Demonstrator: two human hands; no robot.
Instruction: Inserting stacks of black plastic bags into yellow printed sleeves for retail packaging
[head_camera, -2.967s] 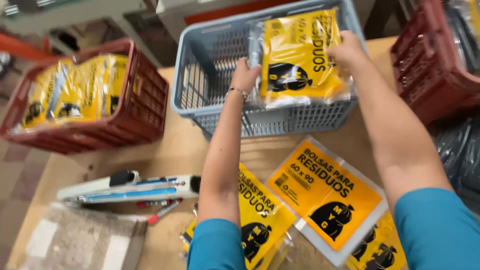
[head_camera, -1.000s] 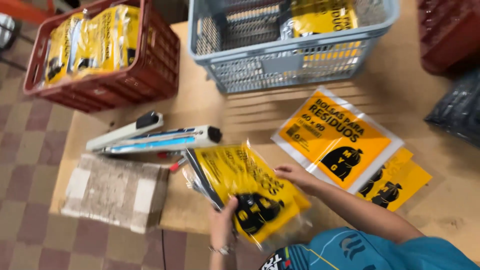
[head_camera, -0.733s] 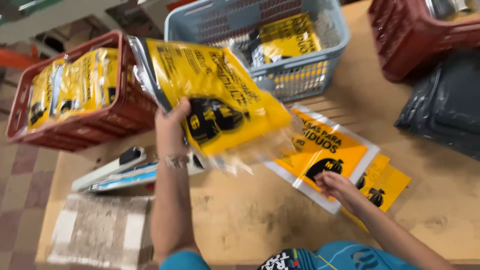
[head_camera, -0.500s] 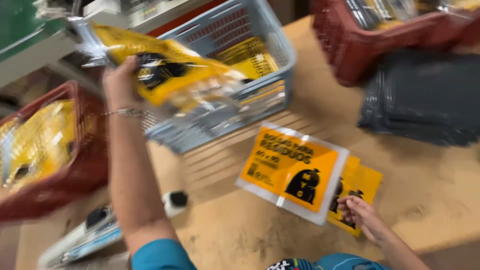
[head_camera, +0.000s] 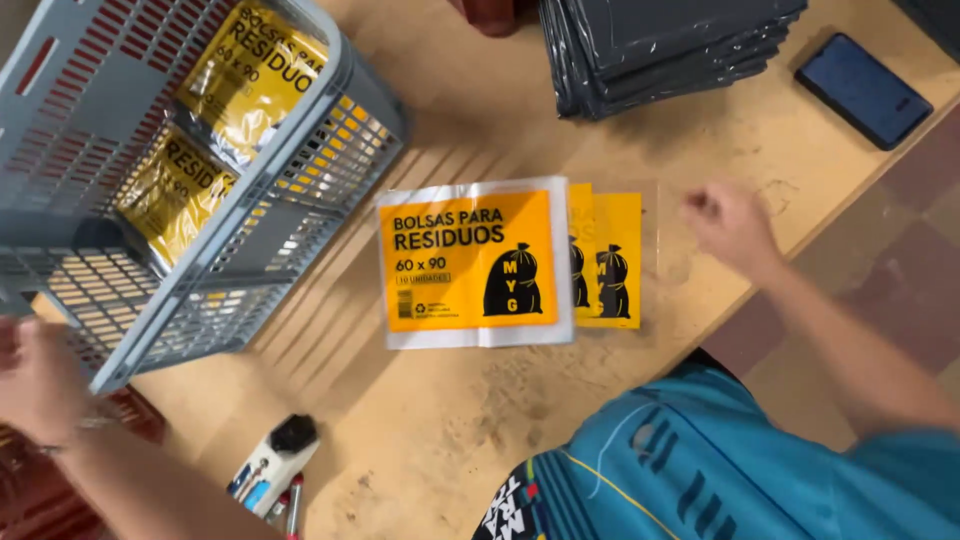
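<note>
My left hand (head_camera: 38, 378) is blurred at the lower left, just outside the near corner of the grey plastic basket (head_camera: 300, 215), and holds nothing. Two yellow bag packs (head_camera: 215, 110) lie inside the basket. My right hand (head_camera: 730, 225) hovers over the wooden table (head_camera: 480, 440) with its fingers curled in and nothing in them. It is just right of a small pile of flat yellow packs (head_camera: 470, 265) with a black sack picture, and does not touch them.
A stack of folded dark grey bags (head_camera: 660, 40) lies at the table's far side. A dark phone (head_camera: 862, 90) rests near the right edge. A white and black stapler-like tool (head_camera: 272, 462) lies at the near left, beside a red crate (head_camera: 140, 415).
My left hand carried a yellow pack up from the table to the grey basket and let it go. The right hand left the pile of packs and moved right.
</note>
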